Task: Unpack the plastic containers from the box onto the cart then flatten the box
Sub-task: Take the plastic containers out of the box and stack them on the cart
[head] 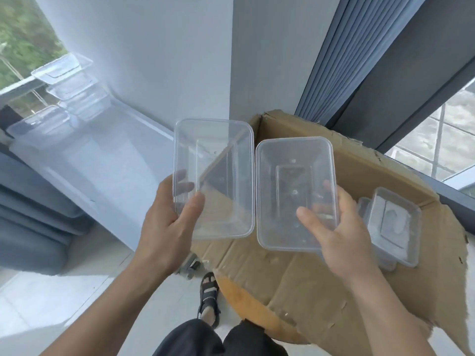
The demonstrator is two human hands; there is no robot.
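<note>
- The left hand (167,222) holds a clear rectangular plastic container (213,176) open side up. Its fingers (191,210) are clamped on the near corner, probably to carry it to the white cart (115,160).
- The right hand (344,237) grips a second clear container (293,191) the same way, over the torn brown cardboard box (321,283).
- Nested clear containers (393,222) are in the box, and a stack of clear containers (69,86) stands on the cart.
</note>
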